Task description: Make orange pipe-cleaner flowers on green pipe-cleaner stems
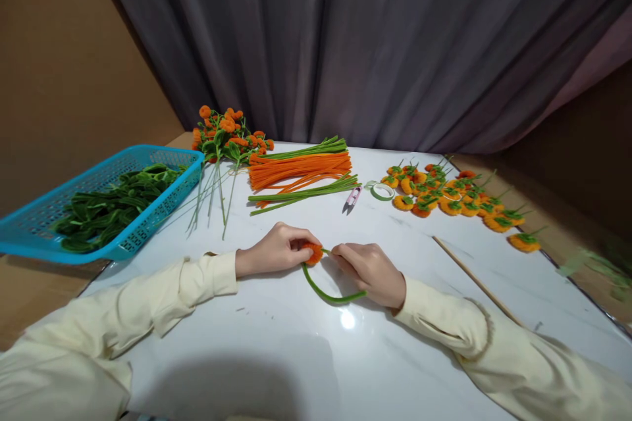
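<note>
Between the thumb and fingers of my left hand (277, 250) is a small orange pipe-cleaner flower (313, 253). A green pipe cleaner (326, 297) curves down from the flower and bends toward the right, its free end below my right hand (371, 271). The fingers of my right hand are pinched on a short green end at the flower's right side. Both hands are just above the white table, close together. How the green piece passes around the flower is partly hidden by my fingers.
A blue basket (123, 251) of green leaves stands left. Behind lie finished orange flowers (228, 125), orange pipe cleaners (299, 170), green pipe cleaners (306, 194), thread snips (352, 199) and a tape roll (382, 191). Right are several flower heads (451, 206) and a wooden stick (476, 280).
</note>
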`<state>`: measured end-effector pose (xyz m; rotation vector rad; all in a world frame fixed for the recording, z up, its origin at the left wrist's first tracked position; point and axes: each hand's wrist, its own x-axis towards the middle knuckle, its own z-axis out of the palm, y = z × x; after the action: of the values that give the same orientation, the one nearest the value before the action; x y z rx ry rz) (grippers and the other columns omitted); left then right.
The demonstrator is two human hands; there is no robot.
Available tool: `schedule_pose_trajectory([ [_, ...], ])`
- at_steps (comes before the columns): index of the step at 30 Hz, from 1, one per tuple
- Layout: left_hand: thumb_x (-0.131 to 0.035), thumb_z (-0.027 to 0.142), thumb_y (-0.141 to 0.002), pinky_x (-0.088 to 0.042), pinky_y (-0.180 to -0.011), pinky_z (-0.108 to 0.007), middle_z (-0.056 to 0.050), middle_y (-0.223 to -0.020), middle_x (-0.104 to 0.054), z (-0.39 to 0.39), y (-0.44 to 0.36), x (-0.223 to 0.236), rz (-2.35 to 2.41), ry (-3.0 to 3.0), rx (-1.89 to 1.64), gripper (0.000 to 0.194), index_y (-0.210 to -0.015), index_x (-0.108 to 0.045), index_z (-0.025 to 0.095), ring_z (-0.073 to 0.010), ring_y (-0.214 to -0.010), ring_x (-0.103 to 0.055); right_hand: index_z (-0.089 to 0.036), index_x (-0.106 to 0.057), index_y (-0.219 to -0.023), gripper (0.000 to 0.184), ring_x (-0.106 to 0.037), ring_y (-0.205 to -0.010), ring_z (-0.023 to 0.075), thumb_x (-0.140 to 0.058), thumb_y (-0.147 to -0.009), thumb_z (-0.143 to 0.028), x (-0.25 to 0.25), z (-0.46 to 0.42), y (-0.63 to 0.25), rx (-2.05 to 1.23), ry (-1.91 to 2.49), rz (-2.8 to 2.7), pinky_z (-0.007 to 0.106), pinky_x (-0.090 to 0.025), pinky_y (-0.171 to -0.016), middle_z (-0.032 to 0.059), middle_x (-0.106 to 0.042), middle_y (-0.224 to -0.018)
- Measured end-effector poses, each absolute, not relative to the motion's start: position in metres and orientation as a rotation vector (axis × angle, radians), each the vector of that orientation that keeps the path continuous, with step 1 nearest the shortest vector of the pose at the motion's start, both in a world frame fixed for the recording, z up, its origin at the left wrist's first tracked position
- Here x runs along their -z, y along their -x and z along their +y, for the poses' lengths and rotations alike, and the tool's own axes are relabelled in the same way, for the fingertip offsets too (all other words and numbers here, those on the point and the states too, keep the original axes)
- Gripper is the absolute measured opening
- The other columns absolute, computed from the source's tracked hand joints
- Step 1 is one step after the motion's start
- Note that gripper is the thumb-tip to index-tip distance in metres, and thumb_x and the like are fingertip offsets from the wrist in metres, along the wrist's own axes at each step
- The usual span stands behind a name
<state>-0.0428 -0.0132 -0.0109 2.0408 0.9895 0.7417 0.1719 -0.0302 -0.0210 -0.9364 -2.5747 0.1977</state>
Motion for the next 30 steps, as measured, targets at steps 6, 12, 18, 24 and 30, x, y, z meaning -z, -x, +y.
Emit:
schedule_pose_trajectory([
  [6,-0.055,0.014,-0.073,-0.044,-0.051,-0.017,-0.004,-0.064,-0.069,-0.013,0.043,0.010,0.994,-1.976,-0.714,0.017,-0.082,-0.069,0.010,-0.0090,-0.052,-0.056,-0.017,-0.052,-0.082,0.026,-0.050,-0.052,0.0129,-0.030,-0.094,-0.023,0.019,-0.031,-0.172,-0.302,0.960,-2.526,0.022,-0.034,-0.052,0.0032,-0.060,-0.064],
  [12,-0.055,0.016,-0.073,-0.047,-0.052,-0.019,-0.006,-0.065,-0.070,-0.013,0.044,0.010,0.985,-1.912,-0.685,0.017,-0.083,-0.068,0.009,-0.0119,-0.055,-0.061,-0.019,-0.050,-0.078,0.025,-0.047,-0.051,0.0120,-0.031,-0.094,-0.024,0.017,-0.031,-0.174,-0.408,0.962,-2.466,0.021,-0.034,-0.052,0.0009,-0.056,-0.061],
  [18,-0.056,0.018,-0.074,-0.050,-0.055,-0.022,-0.008,-0.066,-0.070,-0.013,0.045,0.010,0.953,-1.854,-0.692,0.018,-0.083,-0.068,0.008,-0.0147,-0.058,-0.064,-0.019,-0.048,-0.075,0.025,-0.043,-0.051,0.0114,-0.032,-0.093,-0.026,0.012,-0.032,-0.172,-0.571,0.968,-2.415,0.022,-0.032,-0.053,-0.0002,-0.052,-0.059],
  [24,-0.052,0.016,-0.081,-0.049,-0.066,-0.023,-0.008,-0.085,-0.068,-0.011,0.048,0.014,0.862,-2.150,-0.864,0.022,-0.094,-0.070,0.014,-0.0140,-0.073,-0.062,-0.019,-0.048,-0.072,0.023,-0.037,-0.040,0.0084,-0.047,-0.087,-0.037,0.004,-0.028,-0.168,-1.464,1.078,-1.961,0.020,-0.029,-0.042,-0.0050,-0.047,-0.045],
  [30,-0.051,0.018,-0.086,-0.045,-0.065,-0.024,-0.006,-0.090,-0.052,-0.014,0.049,0.019,0.817,-2.515,-1.178,0.027,-0.106,-0.068,0.025,-0.0113,-0.072,-0.048,-0.018,-0.045,-0.075,0.031,-0.037,-0.032,0.0057,-0.050,-0.085,-0.047,0.002,-0.029,-0.159,-1.874,0.963,-1.659,0.018,-0.028,-0.033,-0.0044,-0.055,-0.049],
])
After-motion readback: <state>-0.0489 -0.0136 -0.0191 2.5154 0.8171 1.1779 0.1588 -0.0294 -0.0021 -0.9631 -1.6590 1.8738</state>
